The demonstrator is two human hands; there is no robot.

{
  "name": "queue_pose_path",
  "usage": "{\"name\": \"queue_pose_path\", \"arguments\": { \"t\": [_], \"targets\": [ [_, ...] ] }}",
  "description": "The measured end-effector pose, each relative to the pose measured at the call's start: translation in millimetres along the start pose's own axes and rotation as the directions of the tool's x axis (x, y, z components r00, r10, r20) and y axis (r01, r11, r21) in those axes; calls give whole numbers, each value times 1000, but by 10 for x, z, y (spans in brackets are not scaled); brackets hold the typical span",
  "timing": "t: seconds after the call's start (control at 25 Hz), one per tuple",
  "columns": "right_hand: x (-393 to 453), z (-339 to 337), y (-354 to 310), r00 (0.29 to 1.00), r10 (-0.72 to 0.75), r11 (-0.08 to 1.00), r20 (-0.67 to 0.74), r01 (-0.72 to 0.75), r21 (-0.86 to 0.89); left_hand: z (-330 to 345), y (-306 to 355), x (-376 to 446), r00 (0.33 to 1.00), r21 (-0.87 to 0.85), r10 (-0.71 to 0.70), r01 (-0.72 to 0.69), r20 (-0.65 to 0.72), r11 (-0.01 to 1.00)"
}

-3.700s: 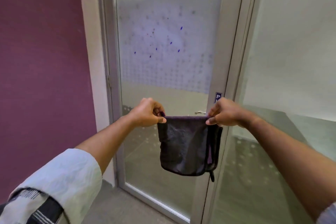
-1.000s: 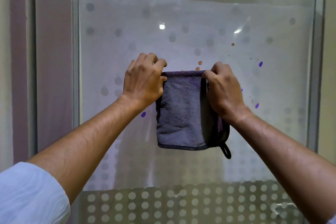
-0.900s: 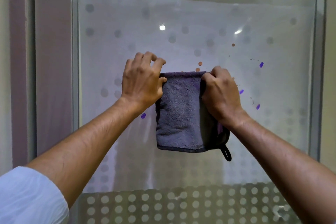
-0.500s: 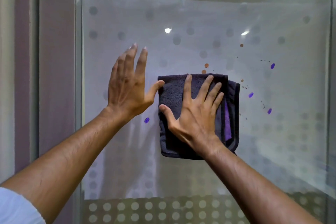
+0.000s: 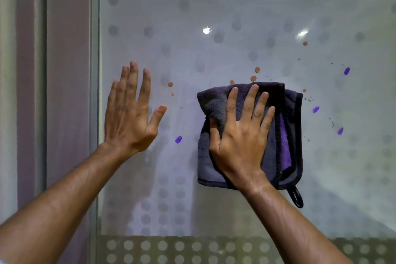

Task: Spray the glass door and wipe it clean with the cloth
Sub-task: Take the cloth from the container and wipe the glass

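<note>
A dark grey folded cloth lies flat against the frosted glass door, a strip of purple showing along its right fold and a small black hanging loop dangling below its lower right corner. Your right hand presses on the cloth with its palm, fingers spread wide and straight, the thumb tucked into a bunched fold at the cloth's left edge. Left of the cloth, well apart from it, your left hand is open and empty, fingers extended upward near the glass; you cannot tell whether it touches. Small brown spots sit just above the cloth. Purple smudges lie left and right of it. The grey door frame stands far left of the cloth.
</note>
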State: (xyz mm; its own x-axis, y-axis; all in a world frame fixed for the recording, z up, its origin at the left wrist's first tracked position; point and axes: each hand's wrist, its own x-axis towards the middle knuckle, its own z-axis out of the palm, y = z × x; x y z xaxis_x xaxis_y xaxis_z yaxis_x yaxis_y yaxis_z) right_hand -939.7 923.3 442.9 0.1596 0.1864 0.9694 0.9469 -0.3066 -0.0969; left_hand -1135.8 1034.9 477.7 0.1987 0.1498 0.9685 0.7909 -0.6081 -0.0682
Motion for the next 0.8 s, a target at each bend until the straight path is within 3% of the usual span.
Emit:
{"name": "queue_pose_path", "arguments": {
  "t": [0.16, 0.32, 0.44, 0.64, 0.8],
  "targets": [
    [82, 15, 221, 994, -7, 1000, -111, 10, 26, 12, -26, -3, 1000, -1, -1, 1, -17, 1000],
    [450, -6, 238, 959, 174, 980, -223, -147, 131, 21, -25, -6, 999, -4, 3, -3, -35, 1000],
    [666, -11, 92, 948, 186, 978, -260, -152, 146, 39, -1, -3, 999, 10, -3, 4, -47, 1000],
    [578, -5, -99, 966, -136, 977, -220, 167, 130, 26, 2, -6, 999, -9, 3, -3, -49, 1000],
    [211, -11, 98, 899, -431, 902, -77, 433, 2, -5, -47, -35, 999, -59, 14, -17, -44, 998]
  ]
}}
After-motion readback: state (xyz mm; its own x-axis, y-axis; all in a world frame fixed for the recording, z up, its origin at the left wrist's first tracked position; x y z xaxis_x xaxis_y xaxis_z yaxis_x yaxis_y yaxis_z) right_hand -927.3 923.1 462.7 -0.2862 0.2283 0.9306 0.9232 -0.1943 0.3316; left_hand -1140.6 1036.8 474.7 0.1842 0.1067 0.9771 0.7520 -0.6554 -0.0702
